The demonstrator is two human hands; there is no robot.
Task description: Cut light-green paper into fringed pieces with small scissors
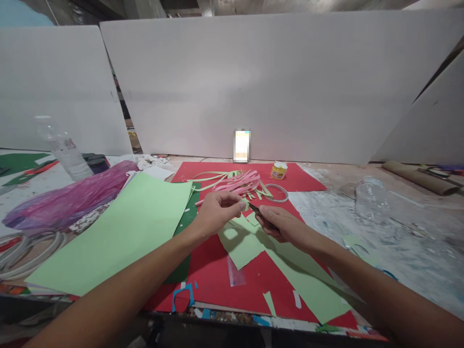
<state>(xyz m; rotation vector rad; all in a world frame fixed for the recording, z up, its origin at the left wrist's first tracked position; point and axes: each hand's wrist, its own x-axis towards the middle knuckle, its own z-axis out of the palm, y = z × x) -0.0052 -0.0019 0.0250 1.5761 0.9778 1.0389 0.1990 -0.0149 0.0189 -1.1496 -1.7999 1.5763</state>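
My left hand (217, 212) is closed in a pinch on a small light green paper piece (245, 205). From the right, my right hand (282, 222) grips a dark slim pointed tool (254, 209), whose tip is at the paper piece. Its exact kind I cannot make out. Beneath both hands lie light green paper offcuts (239, 246) on red sheets (224, 295). Just beyond them is a heap of pink paper strips (241, 182) with pale green strips (213, 175). A ring of tape (277, 193) lies to the right of the heap.
Large green sheets (126, 227) lie at left beside a pink plastic bag (72, 198) and a water bottle (65, 150). A small yellow jar (279, 170) and a lit phone (242, 146) stand behind. At right are a clear bottle (371, 198) and a cardboard tube (416, 178).
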